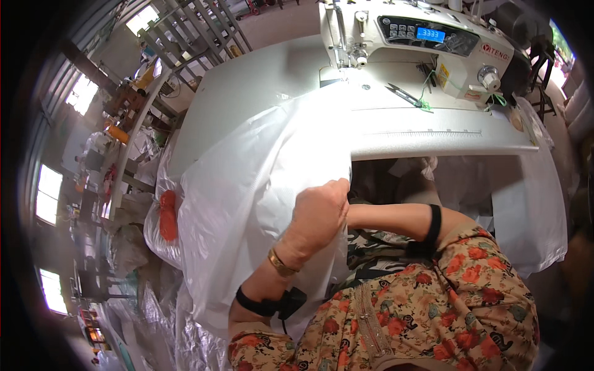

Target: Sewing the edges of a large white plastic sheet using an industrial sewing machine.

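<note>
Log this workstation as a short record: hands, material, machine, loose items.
Left hand: closed on the white sheet's right edge
Right forearm: reaches in to the left hand; its hand is hidden
Material: white sheet, draped over the table's front
Machine: white sewing machine, display lit blue
Loose items: snips, green thread at one end
</note>
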Demonstrator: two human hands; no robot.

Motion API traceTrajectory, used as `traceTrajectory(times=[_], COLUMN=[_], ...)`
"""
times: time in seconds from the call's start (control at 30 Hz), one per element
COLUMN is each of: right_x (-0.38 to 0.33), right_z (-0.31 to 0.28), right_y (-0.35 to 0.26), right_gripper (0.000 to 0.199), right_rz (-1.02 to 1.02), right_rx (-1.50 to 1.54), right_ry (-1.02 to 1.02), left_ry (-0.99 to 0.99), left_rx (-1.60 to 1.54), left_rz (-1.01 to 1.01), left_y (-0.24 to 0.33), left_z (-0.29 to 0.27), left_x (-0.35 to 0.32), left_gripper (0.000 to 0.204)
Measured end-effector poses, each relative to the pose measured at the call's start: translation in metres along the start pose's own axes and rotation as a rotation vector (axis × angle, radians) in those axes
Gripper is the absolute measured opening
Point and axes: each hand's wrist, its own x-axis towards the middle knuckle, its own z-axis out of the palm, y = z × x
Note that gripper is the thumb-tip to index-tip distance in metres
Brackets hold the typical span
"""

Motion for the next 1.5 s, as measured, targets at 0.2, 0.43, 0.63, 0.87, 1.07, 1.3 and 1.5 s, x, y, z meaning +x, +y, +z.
traceTrajectory(times=[0.2,0.43,0.63,0.87,1.07,1.3,1.5], right_x=[-0.001,0.053,0.07,0.077,0.078,0.074,0.079], right_z=[-0.073,-0.169,-0.186,-0.191,-0.197,-0.202,-0.201], right_y=[-0.066,-0.069,-0.065,-0.069,-0.066,-0.058,-0.064], right_gripper=[0.027,0.009,0.015,0.015,0.009,0.007,0.012], right_rz=[0.285,-0.185,-0.209,-0.31,-0.272,-0.419,-0.482], right_rx=[-0.702,-1.372,-1.372,-1.443,-1.433,-1.445,-1.4], right_ry=[-0.145,0.283,0.281,0.173,0.128,0.211,0.141], left_ry=[0.112,0.147,0.16,0.152,0.161,0.139,0.133], left_rx=[-0.051,-0.089,-0.095,-0.084,-0.091,-0.095,-0.198], left_rz=[0.011,0.011,0.003,-0.003,-0.008,-0.027,-0.059], left_y=[-0.01,-0.009,-0.007,-0.007,-0.008,-0.009,-0.008], left_z=[0.011,0.015,0.018,0.017,0.017,0.021,0.023], left_x=[-0.011,-0.014,-0.016,-0.015,-0.015,-0.017,-0.017], left_gripper=[0.009,0.01,0.009,0.009,0.009,0.008,0.006])
